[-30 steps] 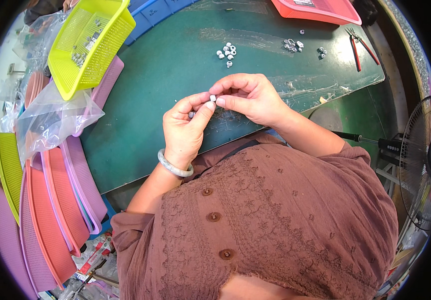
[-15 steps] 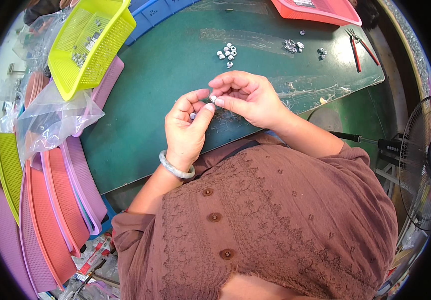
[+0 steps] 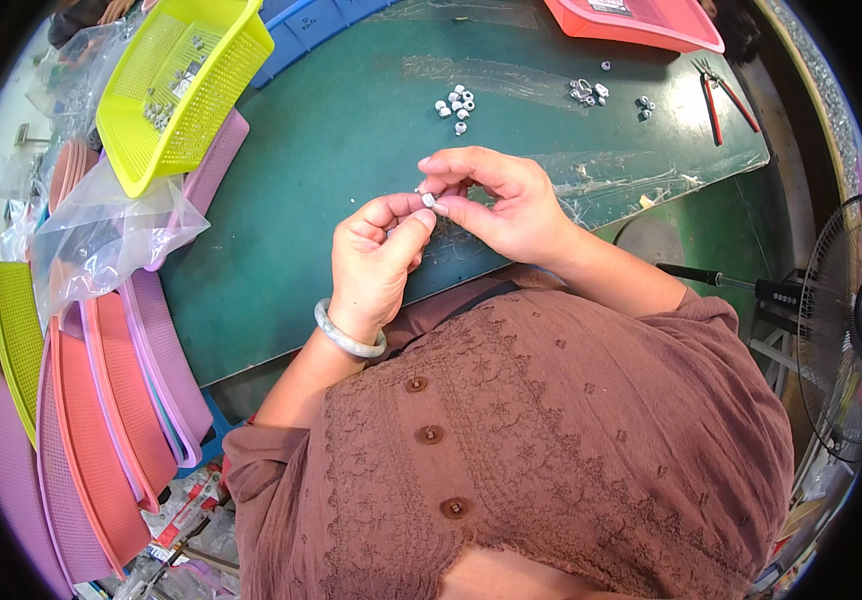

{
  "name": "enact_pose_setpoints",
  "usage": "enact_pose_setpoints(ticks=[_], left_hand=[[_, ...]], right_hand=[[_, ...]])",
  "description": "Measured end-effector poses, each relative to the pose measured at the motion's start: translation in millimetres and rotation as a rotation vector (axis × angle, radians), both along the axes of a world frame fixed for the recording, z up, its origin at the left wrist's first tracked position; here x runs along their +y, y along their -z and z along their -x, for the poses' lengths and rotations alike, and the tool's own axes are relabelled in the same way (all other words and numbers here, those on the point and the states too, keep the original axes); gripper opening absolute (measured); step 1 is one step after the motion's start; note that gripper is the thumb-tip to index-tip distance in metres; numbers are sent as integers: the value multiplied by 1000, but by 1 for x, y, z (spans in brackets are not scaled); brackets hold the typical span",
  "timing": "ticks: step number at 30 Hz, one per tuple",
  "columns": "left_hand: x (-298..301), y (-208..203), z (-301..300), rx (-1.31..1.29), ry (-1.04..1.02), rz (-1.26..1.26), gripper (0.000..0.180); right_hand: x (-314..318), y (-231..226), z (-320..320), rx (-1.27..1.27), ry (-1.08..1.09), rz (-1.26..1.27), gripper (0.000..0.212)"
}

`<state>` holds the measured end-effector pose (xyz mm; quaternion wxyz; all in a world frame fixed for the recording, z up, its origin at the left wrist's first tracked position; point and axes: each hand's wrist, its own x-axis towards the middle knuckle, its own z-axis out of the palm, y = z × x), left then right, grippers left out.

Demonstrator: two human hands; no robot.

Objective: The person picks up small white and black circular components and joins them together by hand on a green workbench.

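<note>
Between my two hands, over the near part of the green table (image 3: 301, 240), is a small silvery bead-like piece (image 3: 429, 200). My left hand (image 3: 379, 250) pinches it between thumb and forefinger, the other fingers curled in. The thumb and fingertips of my right hand (image 3: 511, 205) close on the same piece from the other side. A cluster of similar pieces (image 3: 456, 100) lies beyond my hands. Farther right are a second cluster (image 3: 587, 93) and a few loose pieces (image 3: 645, 107).
Red-handled pliers (image 3: 716, 105) rest near the table's right edge. A pink basket (image 3: 641, 30) stands at the back right. At the left are a yellow-green basket (image 3: 141, 150) with small pieces, a clear plastic bag (image 3: 111, 230) and stacked baskets (image 3: 101, 430). A fan (image 3: 831, 330) stands at right.
My left hand has turned a little, and its fingers are curled in more. The small piece now shows a darker, squarish face. A loose piece seen earlier in my left fingers is no longer visible.
</note>
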<state>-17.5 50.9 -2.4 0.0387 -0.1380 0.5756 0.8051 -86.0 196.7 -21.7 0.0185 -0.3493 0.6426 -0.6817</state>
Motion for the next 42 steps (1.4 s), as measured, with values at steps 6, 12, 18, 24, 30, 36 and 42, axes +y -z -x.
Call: enact_pose_setpoints(ticks=[6, 12, 18, 24, 30, 36, 42], left_hand=[[3, 0, 1, 25, -13, 37, 7], [-9, 4, 5, -86, 39, -253, 9], [-15, 5, 9, -116, 82, -427, 14], [-11, -2, 11, -153, 88, -237, 18], [-10, -3, 16, -172, 59, -178, 16], [-7, -10, 17, -119, 22, -167, 12], [-9, -10, 13, -114, 11, -157, 10]], right_hand=[[2, -1, 0, 63, 15, -32, 34], [14, -12, 21, 248, 215, -314, 22], [17, -7, 47, 401, 311, -681, 13], [14, -5, 54, 397, 280, -789, 12], [11, -20, 40, 20, 25, -423, 8], [2, -17, 19, -305, -129, -85, 8], [-1, -9, 15, -415, -194, 14, 9]])
